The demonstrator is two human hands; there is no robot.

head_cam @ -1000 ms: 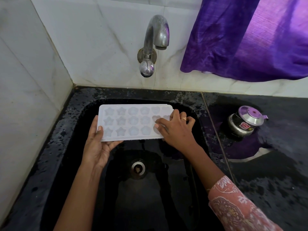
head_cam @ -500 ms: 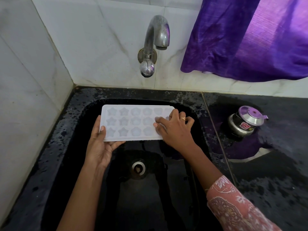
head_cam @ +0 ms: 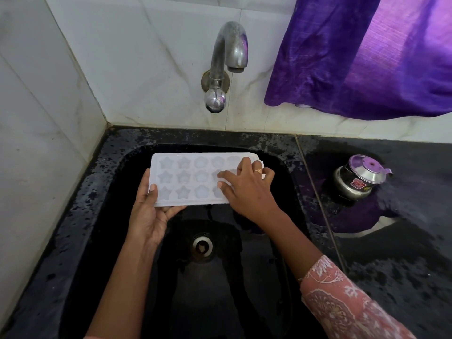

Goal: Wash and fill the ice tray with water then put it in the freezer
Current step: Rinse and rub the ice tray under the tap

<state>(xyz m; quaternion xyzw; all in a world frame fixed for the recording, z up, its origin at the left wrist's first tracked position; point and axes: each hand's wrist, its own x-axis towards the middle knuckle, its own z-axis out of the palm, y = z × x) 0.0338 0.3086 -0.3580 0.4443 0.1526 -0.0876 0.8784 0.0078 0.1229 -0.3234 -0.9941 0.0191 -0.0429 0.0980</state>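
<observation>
The white ice tray [head_cam: 186,177] sits level between the hands, over the sink [head_cam: 117,167]. It looks like light, thin plastic, likely bendy and slick when wet, so it is best held by its short ends. The left hand [head_cam: 149,216] grips its left end, thumb on top, while the right hand [head_cam: 247,189] lies spread-fingered on the right cells.

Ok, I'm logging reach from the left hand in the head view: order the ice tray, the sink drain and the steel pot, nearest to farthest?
1. ice tray: the left hand grips its left end.
2. drain: in the sink floor, to the hand's right.
3. steel pot: on the counter, beyond the sink's right edge.
</observation>
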